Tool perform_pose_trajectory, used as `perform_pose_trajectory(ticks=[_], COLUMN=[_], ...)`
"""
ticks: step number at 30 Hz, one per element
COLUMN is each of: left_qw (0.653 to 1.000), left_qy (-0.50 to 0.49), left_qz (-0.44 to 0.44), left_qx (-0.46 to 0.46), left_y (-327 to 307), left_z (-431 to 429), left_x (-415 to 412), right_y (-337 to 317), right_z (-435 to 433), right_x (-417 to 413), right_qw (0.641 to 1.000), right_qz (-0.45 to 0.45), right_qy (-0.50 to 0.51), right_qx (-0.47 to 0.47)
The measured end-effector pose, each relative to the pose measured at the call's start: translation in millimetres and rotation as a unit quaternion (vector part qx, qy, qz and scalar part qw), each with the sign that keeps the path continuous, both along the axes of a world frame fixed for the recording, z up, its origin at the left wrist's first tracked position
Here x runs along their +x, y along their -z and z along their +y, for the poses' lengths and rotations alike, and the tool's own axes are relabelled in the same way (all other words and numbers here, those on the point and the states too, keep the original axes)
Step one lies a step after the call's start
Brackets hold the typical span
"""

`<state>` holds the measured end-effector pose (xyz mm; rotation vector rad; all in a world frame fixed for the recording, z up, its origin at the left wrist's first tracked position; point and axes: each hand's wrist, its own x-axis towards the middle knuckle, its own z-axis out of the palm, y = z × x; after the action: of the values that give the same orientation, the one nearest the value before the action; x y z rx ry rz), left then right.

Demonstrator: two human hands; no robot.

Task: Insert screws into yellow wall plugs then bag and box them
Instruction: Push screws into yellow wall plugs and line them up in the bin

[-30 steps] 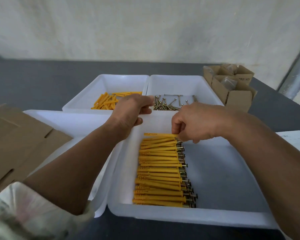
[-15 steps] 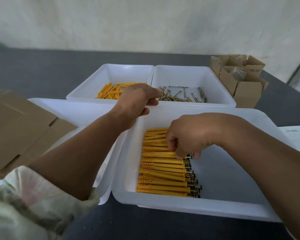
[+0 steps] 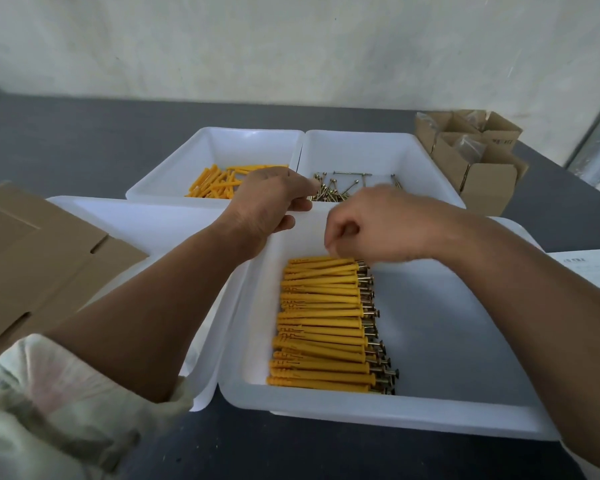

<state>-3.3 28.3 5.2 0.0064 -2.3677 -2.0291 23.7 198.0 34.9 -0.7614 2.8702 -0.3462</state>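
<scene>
My hands at the tray point(image 3: 395, 415)
Left hand point(image 3: 267, 202) grips its rim; right hand point(image 3: 378, 223) curls over the plugs point(image 3: 321, 323), hold unclear.

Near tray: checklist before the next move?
1. Near tray steadied: left hand grips its far rim. Ok.
2. Assembled plugs in one neat row, screw heads rightward. Ok.
3. Right hand contents: fingers curled, blurred. Cannot tell.
4. Loose plugs stocked in far left tray. Ok.
5. Screws stocked in far right tray. Ok.
6. Cardboard boxes open. Ok.
</scene>
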Motion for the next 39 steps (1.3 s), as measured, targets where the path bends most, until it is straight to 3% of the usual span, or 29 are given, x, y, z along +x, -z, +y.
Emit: perform_pose_trajectory(ticks=[3, 5, 10, 16, 20, 26, 32, 35, 39], left_qw=[1.0, 1.0, 1.0, 1.0, 1.0, 0.997, 0.978, 0.964, 0.883], left_qy=[-0.004, -0.008, -0.009, -0.011, -0.007, -0.077, -0.174, -0.153, -0.134], left_qz=[-0.001, -0.001, 0.003, 0.004, -0.003, 0.012, -0.028, -0.046, -0.067], left_qx=[0.006, 0.01, 0.015, 0.011, 0.018, -0.016, -0.107, -0.211, -0.444], left_y=[1.3, 2.2, 2.7, 3.9, 2.6, -20.2, -17.5, -8.3, 2.5], left_z=[0.2, 0.2, -0.3, -0.7, -1.4, -18.7, -44.8, -52.8, -51.6], left_x=[-1.0, -1.5, -2.0, -3.1, -2.7, -22.6, -58.7, -74.7, -89.6], right_y=[0.0, 7.0, 34.6, 35.1, 30.5, 28.5, 36.2, 36.7, 39.0], right_z=[14.2, 25.2, 48.7, 40.2, 34.0, 29.2, 30.8, 32.7, 33.4], right_x=[-22.8, -41.1, -80.3, -113.7, -115.3, -111.4, -123.4, -123.6, -130.0], right_qw=[0.983, 0.97, 0.963, 0.961, 0.962, 0.971, 0.972, 0.974, 0.972], right_qz=[0.066, 0.094, 0.067, -0.011, -0.076, -0.094, -0.083, -0.1, -0.108], right_qy=[0.093, 0.158, 0.25, 0.263, 0.228, 0.185, 0.187, 0.167, 0.166], right_qx=[-0.142, -0.157, -0.074, 0.085, 0.133, 0.122, 0.119, 0.119, 0.125])
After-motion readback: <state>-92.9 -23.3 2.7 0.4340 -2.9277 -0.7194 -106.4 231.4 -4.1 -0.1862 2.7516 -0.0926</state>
